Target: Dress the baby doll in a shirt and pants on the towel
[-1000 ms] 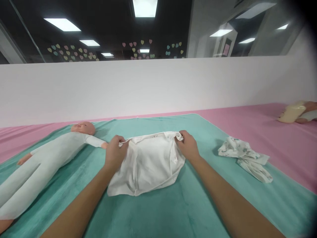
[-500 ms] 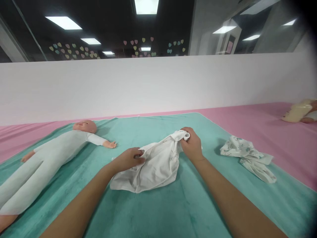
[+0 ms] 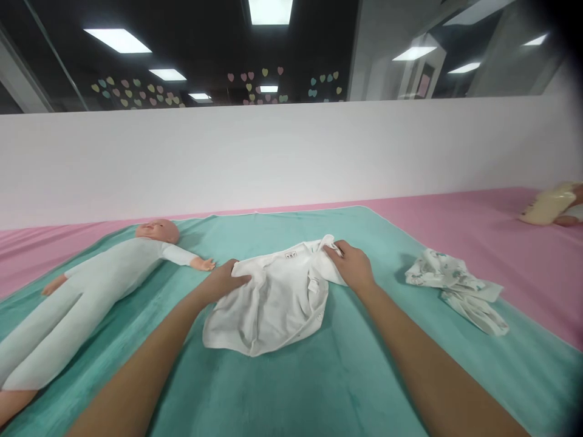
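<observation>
A small white baby shirt (image 3: 282,297) lies on the green blanket (image 3: 282,394) in front of me, its neck label facing up. My left hand (image 3: 224,280) grips its upper left shoulder, thumb on top of the cloth. At the upper right shoulder, my right hand (image 3: 351,266) pinches the fabric between thumb and fingers. To the left, a baby doll (image 3: 109,273) in a pale bodysuit rests on its back, its outstretched hand close to my left hand. Part of the shirt beneath my fingers is hidden.
A crumpled white printed garment (image 3: 455,288) lies on the blanket to the right. Farther right, a yellowish bottle-like object (image 3: 546,205) sits on the pink sheet (image 3: 464,212), partly cut off by the frame. A white wall (image 3: 273,161) runs along the back.
My left hand moved inward along the shirt's collar, then back out to its left shoulder. The collar dipped and is spread again. My right hand still holds the right shoulder.
</observation>
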Tool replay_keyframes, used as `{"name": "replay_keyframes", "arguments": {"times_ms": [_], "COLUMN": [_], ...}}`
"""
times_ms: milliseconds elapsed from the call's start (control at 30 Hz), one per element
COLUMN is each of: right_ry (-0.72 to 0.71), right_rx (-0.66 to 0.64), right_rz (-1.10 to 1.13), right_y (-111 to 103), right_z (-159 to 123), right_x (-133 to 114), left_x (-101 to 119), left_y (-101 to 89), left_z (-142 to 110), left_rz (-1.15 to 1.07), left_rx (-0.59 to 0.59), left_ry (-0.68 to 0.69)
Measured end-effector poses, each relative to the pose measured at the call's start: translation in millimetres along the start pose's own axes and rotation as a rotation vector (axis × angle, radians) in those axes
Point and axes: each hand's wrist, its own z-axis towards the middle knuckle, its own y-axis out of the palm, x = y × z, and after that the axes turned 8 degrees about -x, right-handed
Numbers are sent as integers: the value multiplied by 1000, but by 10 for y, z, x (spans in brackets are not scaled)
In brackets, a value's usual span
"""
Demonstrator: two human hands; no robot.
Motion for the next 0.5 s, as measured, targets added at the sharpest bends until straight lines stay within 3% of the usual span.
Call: {"name": "replay_keyframes", "arguments": {"times_ms": [100,133,200,433,500], "right_ry": [1,1,0,-52,-84], "right_rx": [-46,-61,-56,185,223], "right_rz": [28,30,28,40,37], "right_y": [28,33,33,-78,-100], "right_z": [13,14,12,-67,-97], "right_x": [48,58,64,-88,-148], "left_x": [-4,-9,-27,-74,-67], "left_y": [-74,-93,-111,-87,-85], "left_z": [-60,-68,-58,4,-17], "left_rz": [-74,-70,-33,312,355], "left_rx": [-189,-213,-151,598,749], "left_ry": [15,24,45,24,51]}}
